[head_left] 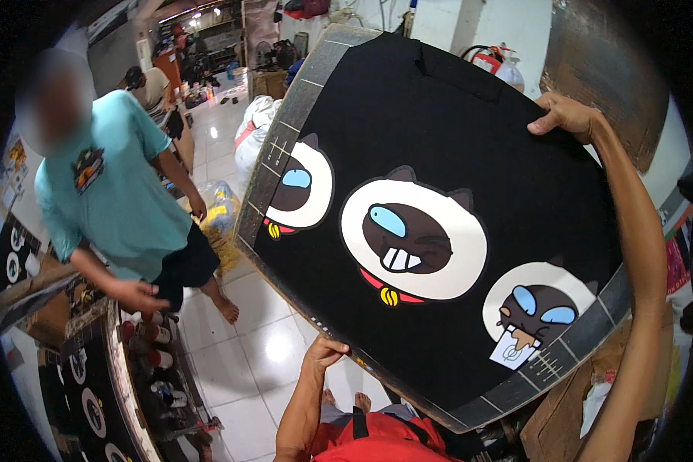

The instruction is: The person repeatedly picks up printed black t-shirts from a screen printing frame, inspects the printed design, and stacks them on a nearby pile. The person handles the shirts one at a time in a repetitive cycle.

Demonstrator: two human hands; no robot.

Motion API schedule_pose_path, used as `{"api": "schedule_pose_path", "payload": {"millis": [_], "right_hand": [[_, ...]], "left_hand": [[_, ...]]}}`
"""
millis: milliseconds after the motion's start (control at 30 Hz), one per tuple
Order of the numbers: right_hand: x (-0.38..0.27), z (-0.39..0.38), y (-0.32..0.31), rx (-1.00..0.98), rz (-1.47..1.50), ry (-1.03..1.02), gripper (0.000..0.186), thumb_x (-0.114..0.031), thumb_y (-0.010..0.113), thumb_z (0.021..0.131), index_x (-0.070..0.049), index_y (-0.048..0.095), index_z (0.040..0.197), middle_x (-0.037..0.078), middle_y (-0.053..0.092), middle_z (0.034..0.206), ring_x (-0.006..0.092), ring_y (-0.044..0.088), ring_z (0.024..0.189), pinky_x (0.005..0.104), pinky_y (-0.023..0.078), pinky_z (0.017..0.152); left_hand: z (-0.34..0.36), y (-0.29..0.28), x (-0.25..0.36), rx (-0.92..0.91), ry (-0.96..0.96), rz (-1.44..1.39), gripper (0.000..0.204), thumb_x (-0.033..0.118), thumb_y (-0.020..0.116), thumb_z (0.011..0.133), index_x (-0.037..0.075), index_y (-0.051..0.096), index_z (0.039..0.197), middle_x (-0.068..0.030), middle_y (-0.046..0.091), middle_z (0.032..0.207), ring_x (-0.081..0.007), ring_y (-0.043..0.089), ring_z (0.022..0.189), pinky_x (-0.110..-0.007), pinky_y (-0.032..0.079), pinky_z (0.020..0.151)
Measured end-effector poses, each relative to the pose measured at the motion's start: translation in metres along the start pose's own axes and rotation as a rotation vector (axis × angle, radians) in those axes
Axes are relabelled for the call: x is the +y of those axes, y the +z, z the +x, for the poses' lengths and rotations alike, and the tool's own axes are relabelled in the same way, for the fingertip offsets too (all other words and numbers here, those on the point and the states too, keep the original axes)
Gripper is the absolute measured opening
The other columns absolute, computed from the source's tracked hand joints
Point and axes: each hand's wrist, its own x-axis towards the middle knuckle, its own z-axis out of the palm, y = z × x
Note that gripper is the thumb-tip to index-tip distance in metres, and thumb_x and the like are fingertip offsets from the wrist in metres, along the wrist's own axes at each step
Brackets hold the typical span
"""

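A large dark board (266,185) with pale marks along its rims is held up tilted in front of me. Black fabric (316,269) lies over it, printed with cartoon cat faces, one of them a winking cat (416,239) in the middle. My left hand (327,352) is closed on the board's near left edge, thumb on top. At the far right edge, my right hand (566,117) grips the board and fabric, its fingers bent over the rim. A folded flap of fabric (462,77) shows near the far edge.
At left stands a co-worker in a teal shirt (119,177), one hand held out near a bench (104,323) with similar printed fabric. Several bottles (158,358) line a shelf beside it. White sacks (254,127) and a fire extinguisher (485,58) stand behind the board.
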Motion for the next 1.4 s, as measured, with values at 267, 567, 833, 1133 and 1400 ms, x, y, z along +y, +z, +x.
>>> {"api": "schedule_pose_path", "payload": {"millis": [267, 567, 833, 1133, 1400], "right_hand": [[0.017, 0.000, -0.029, -0.249, 0.246, -0.087, 0.028, -0.018, 0.075, 0.068, 0.003, 0.062, 0.082, 0.009, 0.063, 0.068, 0.0123, 0.058, 0.051, 0.0243, 0.046, 0.043], [-0.002, -0.033, -0.046, -0.220, 0.313, -0.234, 0.064, -0.015, 0.074, 0.066, 0.011, 0.046, 0.117, 0.017, 0.061, 0.098, 0.0167, 0.063, 0.077, 0.0265, 0.054, 0.065], [-0.027, -0.043, -0.071, -0.290, 0.153, -0.127, 0.036, -0.016, 0.073, 0.070, 0.005, 0.059, 0.095, 0.010, 0.065, 0.081, 0.0138, 0.062, 0.066, 0.0248, 0.051, 0.061], [0.004, 0.022, 0.104, -0.340, 0.073, -0.364, 0.030, -0.014, 0.067, 0.071, 0.007, 0.059, 0.090, 0.022, 0.063, 0.079, 0.0254, 0.062, 0.077, 0.0365, 0.049, 0.070], [0.057, -0.037, 0.341, -0.340, -0.034, -0.133, 0.029, -0.010, 0.058, 0.073, 0.007, 0.058, 0.096, 0.029, 0.061, 0.081, 0.0446, 0.060, 0.081, 0.0509, 0.047, 0.074]], "left_hand": [[0.012, 0.089, -0.002, 0.398, 0.373, -0.395, 0.046, 0.041, 0.048, 0.089, 0.005, 0.055, 0.116, -0.0158, 0.057, 0.117, -0.0327, 0.052, 0.110, -0.047, 0.037, 0.098], [0.039, 0.093, -0.001, 0.322, 0.386, -0.353, 0.049, 0.044, 0.044, 0.091, 0.006, 0.050, 0.122, -0.0156, 0.055, 0.120, -0.0341, 0.051, 0.111, -0.047, 0.038, 0.097], [0.046, 0.095, 0.014, 0.269, 0.363, -0.339, 0.049, 0.047, 0.048, 0.088, 0.007, 0.056, 0.115, -0.0147, 0.058, 0.117, -0.0321, 0.052, 0.109, -0.045, 0.039, 0.097], [-0.005, -0.028, 0.047, 1.238, -0.105, 0.516, 0.066, 0.051, 0.061, 0.078, 0.004, 0.046, 0.122, -0.0141, 0.058, 0.111, -0.0249, 0.055, 0.099, -0.042, 0.038, 0.087], [-0.240, -0.094, 0.004, 1.375, -0.522, 0.463, 0.051, 0.038, 0.051, 0.085, 0.013, 0.043, 0.129, -0.0160, 0.053, 0.121, -0.0292, 0.053, 0.107, -0.043, 0.039, 0.090]]}}
